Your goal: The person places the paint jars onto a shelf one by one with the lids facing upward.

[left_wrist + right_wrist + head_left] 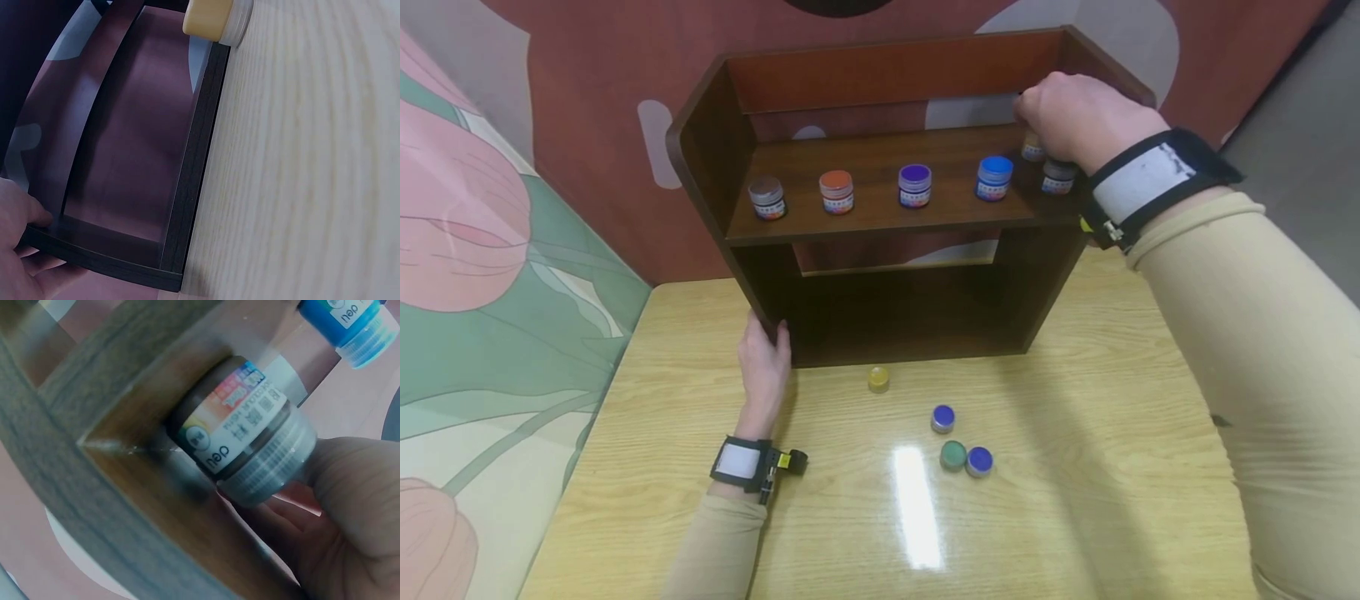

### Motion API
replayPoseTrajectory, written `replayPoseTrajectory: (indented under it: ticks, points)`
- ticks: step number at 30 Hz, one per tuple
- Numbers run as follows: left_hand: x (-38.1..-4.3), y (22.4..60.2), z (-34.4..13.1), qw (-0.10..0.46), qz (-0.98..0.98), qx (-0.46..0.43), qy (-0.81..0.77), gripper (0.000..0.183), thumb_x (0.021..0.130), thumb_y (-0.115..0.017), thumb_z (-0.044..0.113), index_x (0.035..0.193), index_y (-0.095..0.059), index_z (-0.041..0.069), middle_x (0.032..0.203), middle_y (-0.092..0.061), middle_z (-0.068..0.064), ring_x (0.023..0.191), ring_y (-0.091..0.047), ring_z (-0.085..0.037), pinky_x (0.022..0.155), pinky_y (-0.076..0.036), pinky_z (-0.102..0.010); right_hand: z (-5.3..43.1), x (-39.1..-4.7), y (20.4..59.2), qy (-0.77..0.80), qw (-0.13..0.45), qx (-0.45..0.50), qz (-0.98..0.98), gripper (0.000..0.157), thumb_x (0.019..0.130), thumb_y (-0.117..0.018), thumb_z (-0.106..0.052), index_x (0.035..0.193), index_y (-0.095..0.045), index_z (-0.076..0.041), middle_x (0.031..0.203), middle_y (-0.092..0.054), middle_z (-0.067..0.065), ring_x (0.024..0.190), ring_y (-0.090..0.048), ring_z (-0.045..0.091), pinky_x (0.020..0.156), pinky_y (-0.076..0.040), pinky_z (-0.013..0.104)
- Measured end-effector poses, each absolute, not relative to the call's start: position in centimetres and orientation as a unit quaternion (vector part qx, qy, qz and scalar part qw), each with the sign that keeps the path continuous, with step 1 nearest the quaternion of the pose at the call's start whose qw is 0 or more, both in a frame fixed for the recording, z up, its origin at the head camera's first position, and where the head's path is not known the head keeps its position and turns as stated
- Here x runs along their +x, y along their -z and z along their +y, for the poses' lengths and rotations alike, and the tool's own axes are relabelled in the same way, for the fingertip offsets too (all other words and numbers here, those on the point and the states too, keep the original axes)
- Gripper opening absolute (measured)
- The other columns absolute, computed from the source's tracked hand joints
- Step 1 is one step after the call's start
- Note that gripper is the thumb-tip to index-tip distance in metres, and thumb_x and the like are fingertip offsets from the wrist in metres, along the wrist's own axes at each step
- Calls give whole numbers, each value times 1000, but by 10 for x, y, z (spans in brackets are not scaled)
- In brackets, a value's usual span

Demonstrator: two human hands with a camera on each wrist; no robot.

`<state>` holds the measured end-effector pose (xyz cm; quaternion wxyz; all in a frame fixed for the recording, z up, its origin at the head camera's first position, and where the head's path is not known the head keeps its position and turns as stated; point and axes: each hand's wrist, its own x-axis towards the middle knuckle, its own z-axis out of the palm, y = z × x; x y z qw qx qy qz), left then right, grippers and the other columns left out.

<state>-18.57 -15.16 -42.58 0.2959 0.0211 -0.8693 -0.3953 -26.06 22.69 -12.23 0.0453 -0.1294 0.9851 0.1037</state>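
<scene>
At the dark wooden shelf's [917,312] lower left side, my left hand [763,362] grips the side panel, with the thumb inside and fingers outside in the left wrist view. Over the right end of the upper board, my right hand [1086,112] curls its fingers at a small tan paint jar [1033,150], mostly covered by the hand. Just in front stands a dark brown paint jar [234,419], which hides the fingertips in the right wrist view. Further left on that board are a blue jar [994,178], a purple jar [914,185], an orange jar [837,192] and a greyish-brown jar [767,198].
On the light wooden table [647,400], a yellow jar [878,380] sits close to the shelf's front edge. Nearer lie a violet jar [943,418], a green jar [953,456] and a blue-violet jar [980,462]. A patterned wall [595,150] rises behind the shelf.
</scene>
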Motion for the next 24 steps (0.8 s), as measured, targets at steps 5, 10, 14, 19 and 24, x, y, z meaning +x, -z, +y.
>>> replayPoseTrajectory:
  ticks: [5,10,14,19,24]
  points:
    - [-186,426,-152,295,-870,20,395,31,94,-64,9,121,-56,-6,112,-68,-28,105,-66,-47,89,-55,-56,226,-259,121,-101,19,-139,985,33,91,-61,7,122,-55,10,111,-59,33,97,-55,42,94,-52,57]
    - [-186,426,-152,297,-870,20,393,31,95,-64,10,120,-56,-6,111,-68,-29,104,-66,-47,88,-55,-57,224,-254,118,-73,-18,-133,988,29,97,-54,-5,122,-55,10,109,-57,31,97,-57,44,94,-53,58]
    - [-186,425,-152,299,-869,18,394,30,95,-63,8,120,-57,-7,111,-68,-29,104,-66,-48,90,-55,-56,219,-249,115,-70,-54,-139,986,30,101,-48,-12,120,-54,10,108,-57,30,99,-58,45,93,-53,58]
    - [-185,424,-153,301,-869,19,393,30,95,-63,9,120,-57,-7,111,-68,-30,104,-66,-48,89,-55,-57,213,-240,111,-57,-109,-164,979,31,102,-46,-13,120,-55,11,109,-56,31,103,-55,47,96,-51,60]
    - [-185,424,-155,300,-869,22,392,31,95,-64,10,121,-56,-6,112,-68,-29,106,-66,-47,91,-55,-56,199,-227,113,-30,-159,-191,968,32,102,-46,-15,121,-57,9,108,-58,28,100,-56,44,95,-52,59]
